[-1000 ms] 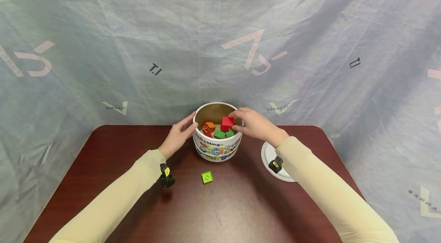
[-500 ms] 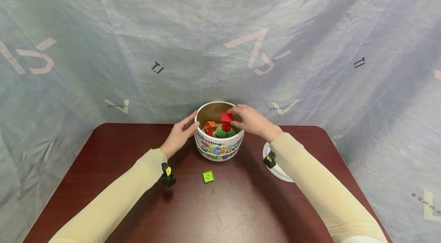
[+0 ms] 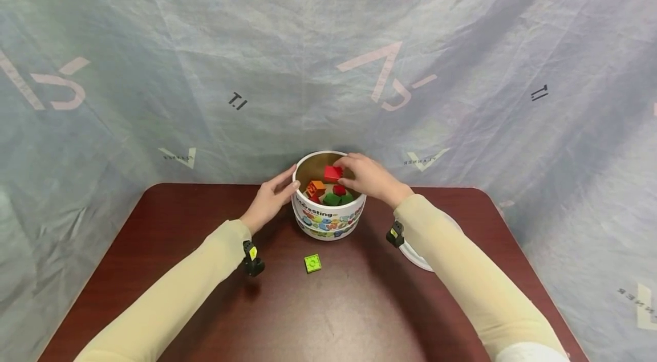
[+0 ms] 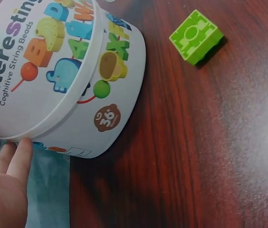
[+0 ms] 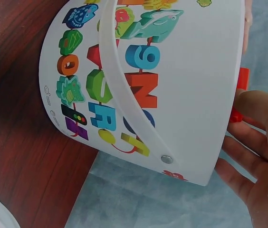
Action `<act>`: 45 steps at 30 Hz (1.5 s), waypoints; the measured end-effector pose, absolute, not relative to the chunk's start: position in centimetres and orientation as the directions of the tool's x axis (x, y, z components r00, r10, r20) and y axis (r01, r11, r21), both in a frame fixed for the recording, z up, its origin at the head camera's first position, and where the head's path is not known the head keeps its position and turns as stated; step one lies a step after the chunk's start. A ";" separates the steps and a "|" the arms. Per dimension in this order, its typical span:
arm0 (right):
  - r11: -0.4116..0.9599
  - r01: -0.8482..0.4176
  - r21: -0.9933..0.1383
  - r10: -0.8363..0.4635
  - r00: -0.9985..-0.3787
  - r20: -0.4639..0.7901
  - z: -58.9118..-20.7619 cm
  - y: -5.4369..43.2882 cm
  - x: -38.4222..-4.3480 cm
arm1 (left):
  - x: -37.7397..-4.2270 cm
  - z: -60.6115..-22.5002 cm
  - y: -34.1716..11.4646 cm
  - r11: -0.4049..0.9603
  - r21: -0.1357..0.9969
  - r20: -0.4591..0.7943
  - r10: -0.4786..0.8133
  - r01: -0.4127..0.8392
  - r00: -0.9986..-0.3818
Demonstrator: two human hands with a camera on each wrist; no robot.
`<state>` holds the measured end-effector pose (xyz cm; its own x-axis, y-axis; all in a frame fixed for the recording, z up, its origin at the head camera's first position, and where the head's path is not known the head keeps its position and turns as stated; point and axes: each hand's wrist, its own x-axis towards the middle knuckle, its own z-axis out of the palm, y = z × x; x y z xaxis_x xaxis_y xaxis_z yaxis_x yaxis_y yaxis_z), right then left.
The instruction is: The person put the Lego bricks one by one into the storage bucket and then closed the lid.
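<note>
A white toy bucket (image 3: 328,220) with colourful printed letters stands at the back of the table. My left hand (image 3: 268,202) holds its left rim, thumb over the edge and fingers along the outside wall. Over the bucket's mouth, my right hand (image 3: 370,179) pinches a red block (image 3: 332,173) between thumb and fingers; the right wrist view shows the block (image 5: 243,78) only partly, past the rim. Inside lie an orange block (image 3: 316,188), green blocks (image 3: 332,199) and more red pieces (image 3: 339,190). In front sits a lime-green square block (image 3: 312,263).
A round white lid-like disc (image 3: 422,263) lies on the right, partly covered by the right sleeve. The dark red-brown table (image 3: 205,293) reaches back to a hanging grey sheet (image 3: 287,65) close behind the bucket.
My right hand has lifted the red block and shifted it left, toward the middle of the bucket's mouth. The left hand keeps its place at the rim.
</note>
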<state>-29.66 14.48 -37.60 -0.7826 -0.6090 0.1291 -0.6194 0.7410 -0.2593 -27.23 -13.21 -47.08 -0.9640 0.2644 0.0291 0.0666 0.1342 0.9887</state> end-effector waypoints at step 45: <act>0.532 -0.807 -0.255 -0.712 -0.590 0.380 -39.0 15.8 -21.1 | -27.4 -46.8 -13.7 0.125 0.991 0.008 0.282 0.045 -0.959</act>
